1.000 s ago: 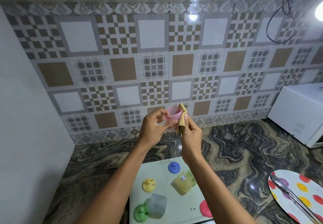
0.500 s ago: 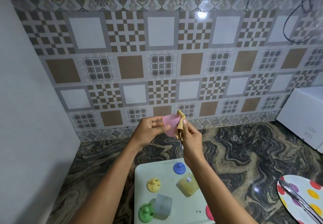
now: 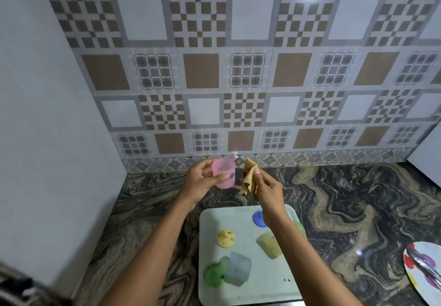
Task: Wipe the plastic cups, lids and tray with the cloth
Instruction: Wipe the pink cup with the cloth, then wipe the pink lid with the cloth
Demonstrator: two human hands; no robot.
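Above the table (image 3: 358, 198), close to the tiled wall (image 3: 238, 67): holding both hands up side by side, past the far edge of the tray (image 3: 250, 289).
Left hand (image 3: 199, 182): gripping the pink cup (image 3: 223, 174) round its side, thumb lying across the near face, fingers curling behind; grip closing firmly on the cup.
Pink cup: hanging in the air in that grip, standing roughly upright and looking slightly blurred; sitting just beside the cloth (image 3: 249, 176), with a narrow dark gap showing between them.
Right hand (image 3: 268, 187): pinching the cloth between thumb and fingers; grip closing on the cloth alone.
Cloth: bunching into tan folds, poking up above the fingertips and drooping a little below them.
Tray: lying flat on the table beneath the arms, with the right forearm crossing over its far right part.
Blue lid (image 3: 257, 217): resting at the far side of the tray, partly hiding under the right wrist.
Yellow lid (image 3: 226, 238): sitting left of the tray's middle, apart from the others.
Yellow cup (image 3: 269, 247): lying on its side against the line of the right forearm.
Clear cup (image 3: 237, 267): lying on its side near the tray's left edge, touching the green lid (image 3: 214, 274).
Spotted plate (image 3: 415, 253): showing at the right edge of the table, carrying a metal utensil (image 3: 424, 267) across it.
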